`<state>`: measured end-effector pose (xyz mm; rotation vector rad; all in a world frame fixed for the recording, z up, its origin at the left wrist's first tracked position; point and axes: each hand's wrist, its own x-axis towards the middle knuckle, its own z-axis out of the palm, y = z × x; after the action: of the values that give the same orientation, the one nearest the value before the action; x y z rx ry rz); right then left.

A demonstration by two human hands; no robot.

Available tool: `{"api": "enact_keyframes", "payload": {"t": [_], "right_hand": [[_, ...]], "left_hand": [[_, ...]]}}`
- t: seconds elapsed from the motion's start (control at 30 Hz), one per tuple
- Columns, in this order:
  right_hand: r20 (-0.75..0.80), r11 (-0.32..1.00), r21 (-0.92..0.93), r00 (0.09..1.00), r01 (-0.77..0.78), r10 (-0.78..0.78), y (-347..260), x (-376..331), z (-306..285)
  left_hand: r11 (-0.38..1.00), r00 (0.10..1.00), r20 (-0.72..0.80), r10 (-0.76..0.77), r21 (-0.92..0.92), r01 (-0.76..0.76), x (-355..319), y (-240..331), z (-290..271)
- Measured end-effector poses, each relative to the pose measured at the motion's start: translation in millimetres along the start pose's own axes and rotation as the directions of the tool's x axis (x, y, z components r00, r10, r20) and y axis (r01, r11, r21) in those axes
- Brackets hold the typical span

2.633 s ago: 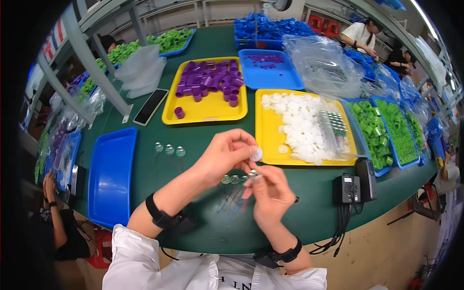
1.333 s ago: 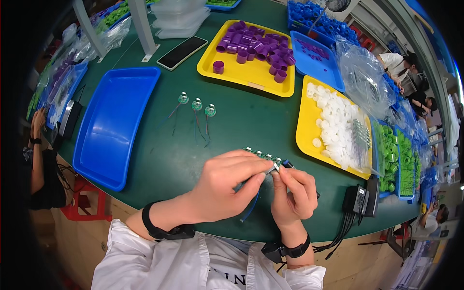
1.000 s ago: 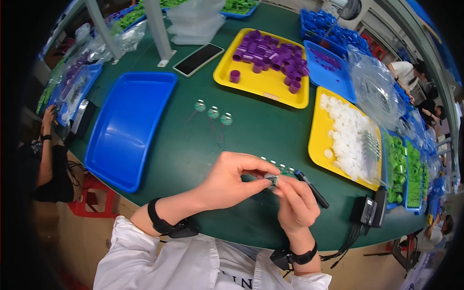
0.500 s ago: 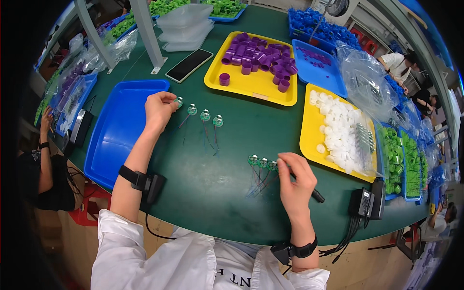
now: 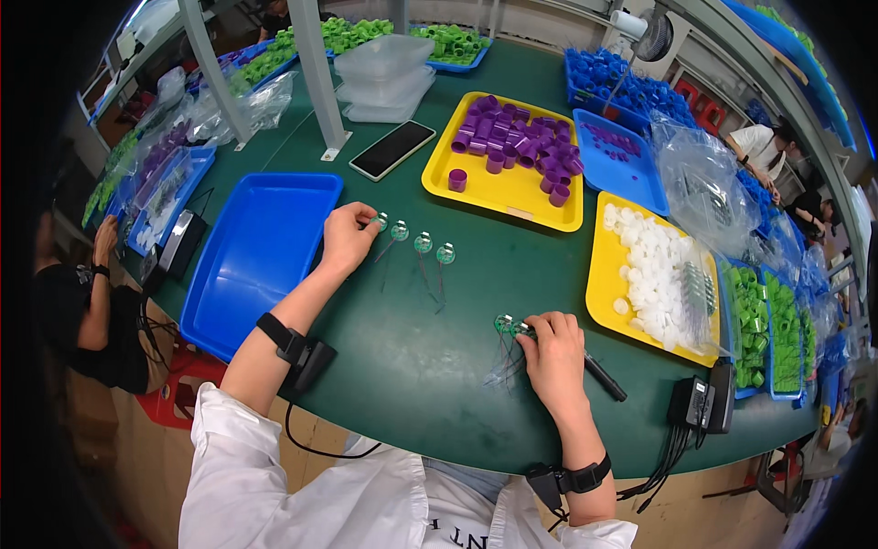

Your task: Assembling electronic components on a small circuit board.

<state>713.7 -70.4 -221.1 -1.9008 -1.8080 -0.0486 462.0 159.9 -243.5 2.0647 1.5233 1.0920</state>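
Note:
My left hand (image 5: pixel 350 240) is closed in a pinch on a small round green circuit board (image 5: pixel 381 221), at the left end of a slanting row. Beside it in that row lie three more boards: the closest one (image 5: pixel 400 231), the middle one (image 5: pixel 422 242) and the end one (image 5: pixel 445 253), with thin wires trailing toward me. Lower right, my right hand (image 5: pixel 554 359) has its fingers closed at another circuit board (image 5: pixel 522 329), partly covering it. Touching that board on the left is a similar board (image 5: pixel 504 324), its wires loose on the green table.
An empty-looking blue tray (image 5: pixel 206 297) lies left. Yellow trays hold purple cups (image 5: pixel 517 146) and white caps (image 5: pixel 649 274). A phone (image 5: pixel 393 150) lies beyond my left hand; a black marker (image 5: pixel 605 378) lies beside my right. Power adapters (image 5: pixel 692 403) stand near the right edge.
The whole view has shifted, so the table sits lower and farther right. My right hand has moved left over its boards, hiding one and uncovering more of the marker. My left hand keeps its pinch.

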Motion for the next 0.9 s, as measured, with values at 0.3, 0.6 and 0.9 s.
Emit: {"api": "enact_keyframes", "payload": {"t": [0.3, 0.6, 0.9], "right_hand": [[0.006, 0.991, 0.137, 1.0, -0.007, 0.006, 1, 1, 1], [0.011, 0.954, 0.294, 0.998, -0.058, 0.058, 1, 0, -3], [0.054, 0.869, 0.438, 0.972, -0.228, 0.228, -2, -3, -13]], "left_hand": [[0.955, 0.975, 0.01, 0.224, 0.197, -0.222, -8, -2, 8], [0.985, 0.974, 0.211, 0.089, 0.125, -0.117, -13, 18, 11], [0.708, 0.897, 0.083, 0.435, 0.584, -0.397, -50, 42, -60]]}}
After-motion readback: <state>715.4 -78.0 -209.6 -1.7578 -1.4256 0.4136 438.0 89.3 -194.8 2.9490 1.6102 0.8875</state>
